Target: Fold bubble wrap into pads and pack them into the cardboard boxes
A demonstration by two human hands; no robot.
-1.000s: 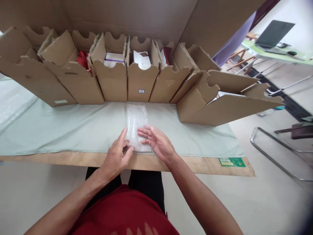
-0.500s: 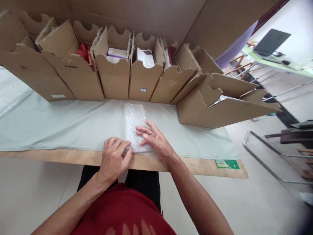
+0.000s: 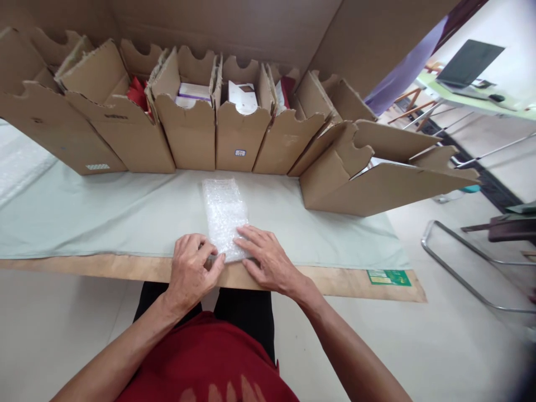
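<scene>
A strip of clear bubble wrap (image 3: 223, 212) lies lengthwise on the pale green cloth (image 3: 104, 218) in front of me. My left hand (image 3: 190, 271) curls its fingers at the wrap's near left corner, pinching its edge. My right hand (image 3: 268, 259) lies at the near right corner, fingers laid over the wrap's end and pressing it down. Both hands sit at the table's front edge.
A row of open cardboard bins (image 3: 190, 131) lines the back of the table; some hold white boxes (image 3: 243, 97) and red items (image 3: 136, 92). A larger tilted bin (image 3: 377, 178) stands at the right. A green label (image 3: 388, 277) sits on the table's wooden edge. Metal chair legs (image 3: 460, 273) stand right.
My left hand has curled from flat to a pinch at the wrap's near corner. My right hand has slid back toward the near edge.
</scene>
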